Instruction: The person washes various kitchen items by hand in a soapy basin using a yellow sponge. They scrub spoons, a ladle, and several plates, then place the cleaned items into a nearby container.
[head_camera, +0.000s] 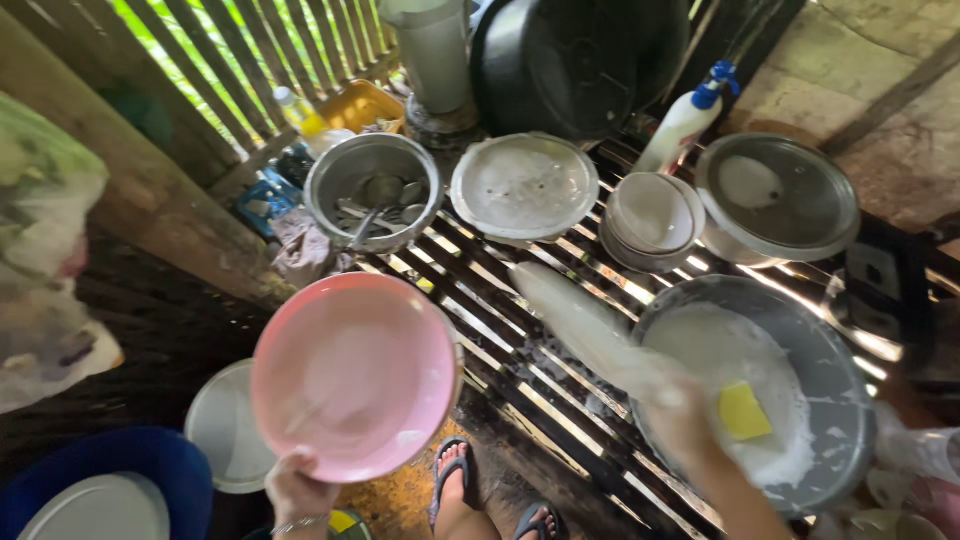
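1. Gripping the near rim of a pink plate (355, 375), the left hand (298, 490) has its fingers clenched on the edge and holds the plate tilted over the slatted rack (520, 370).
2. The right hand (680, 415) is blurred at the near rim of a grey basin (850, 400); I cannot tell whether its fingers are closed or loose.
3. A yellow sponge (745, 410) lies in white suds inside the basin, just beside that hand.
4. A white blurred object (575, 320) lies across the rack, between the pink plate and the basin.
5. Beyond the pink plate stands a metal pot (372, 190) holding spoons.
6. Right of the pot sits a round lid (525, 187), then stacked bowls (655, 215).
7. Farthest from the plate, a bottle (685, 125) stands behind the bowls.
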